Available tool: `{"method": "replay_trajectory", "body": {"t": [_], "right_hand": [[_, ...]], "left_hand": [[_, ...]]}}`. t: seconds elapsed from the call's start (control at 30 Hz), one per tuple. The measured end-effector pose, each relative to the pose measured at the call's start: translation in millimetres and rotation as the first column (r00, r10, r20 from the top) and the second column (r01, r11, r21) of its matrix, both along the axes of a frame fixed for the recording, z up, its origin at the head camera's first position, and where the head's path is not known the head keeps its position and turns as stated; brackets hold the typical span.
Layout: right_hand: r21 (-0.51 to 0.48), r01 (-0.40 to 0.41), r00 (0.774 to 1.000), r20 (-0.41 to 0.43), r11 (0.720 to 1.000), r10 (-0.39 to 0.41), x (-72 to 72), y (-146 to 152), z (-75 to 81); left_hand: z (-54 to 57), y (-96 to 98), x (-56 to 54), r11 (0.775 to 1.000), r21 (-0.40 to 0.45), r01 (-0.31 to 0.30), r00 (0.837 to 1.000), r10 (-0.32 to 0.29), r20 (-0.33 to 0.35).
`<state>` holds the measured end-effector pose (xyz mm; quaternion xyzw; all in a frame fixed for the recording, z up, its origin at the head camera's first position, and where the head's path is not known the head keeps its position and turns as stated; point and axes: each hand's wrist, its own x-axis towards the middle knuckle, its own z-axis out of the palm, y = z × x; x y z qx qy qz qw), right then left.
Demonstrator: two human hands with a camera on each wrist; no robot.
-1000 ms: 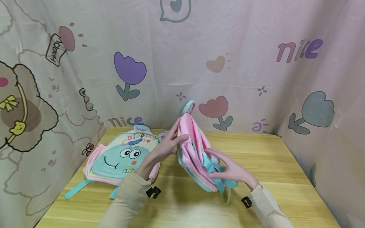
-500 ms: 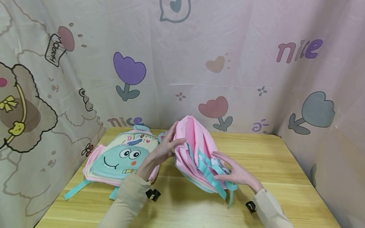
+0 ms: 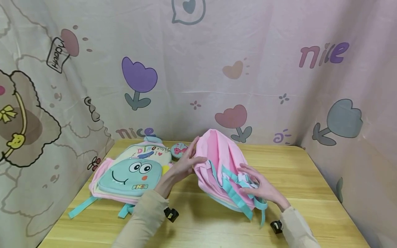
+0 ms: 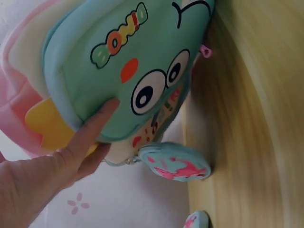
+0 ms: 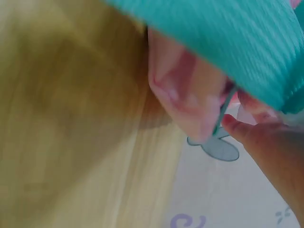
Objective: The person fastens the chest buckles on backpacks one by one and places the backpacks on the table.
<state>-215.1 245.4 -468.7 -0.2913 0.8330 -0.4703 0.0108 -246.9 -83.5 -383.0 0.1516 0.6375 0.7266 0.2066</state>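
A child's pink backpack (image 3: pixel 206 151) is held tilted over the table, its back panel and teal straps (image 3: pixel 234 194) toward me. My left hand (image 3: pixel 183 165) grips its left side, thumb on the back. In the left wrist view, the index finger lies along the mint front pocket (image 4: pixel 90 61), which has a cartoon face. A round mint pouch (image 4: pixel 175 161) with a pink figure hangs from this bag. My right hand (image 3: pixel 262 186) holds the lower right part by the straps and buckles, thumb and fingers spread around it; some fingertips are hidden.
A second, matching backpack (image 3: pixel 136 175) lies face up on the left of the wooden table (image 3: pixel 288 172), its teal strap ends toward me. Its round pouch (image 3: pixel 179 150) lies beside its top. A printed curtain (image 3: pixel 263 44) closes off the back and sides.
The held backpack has turned to show more of its back panel and straps. Its top has dropped, and the bag has shifted slightly right with the right hand.
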Motion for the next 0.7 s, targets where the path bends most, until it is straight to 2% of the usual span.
{"method": "replay_trajectory", "body": {"t": [0.13,0.27,0.4,0.7], "right_hand": [[-0.009,0.061,0.998,-0.001,0.998,-0.061,0.4,7.3,-2.9],[-0.024,0.122,0.992,0.036,0.992,-0.121,1.1,16.5,-7.3],[-0.02,0.166,0.984,0.062,0.986,-0.165,1.1,26.3,-9.9],[-0.018,0.217,0.974,0.066,0.976,-0.215,-2.9,44.4,-12.7]], "left_hand": [[-7.6,4.1,-1.6,0.999,0.022,0.024,0.999,-0.025,0.029],[-15.1,10.5,-3.5,0.997,0.06,0.051,0.998,-0.053,0.039],[-23.8,16.8,-7.6,0.996,0.08,0.042,0.998,-0.046,0.044],[-51.8,24.5,-17.4,0.998,0.054,0.022,0.999,-0.024,0.046]]}}
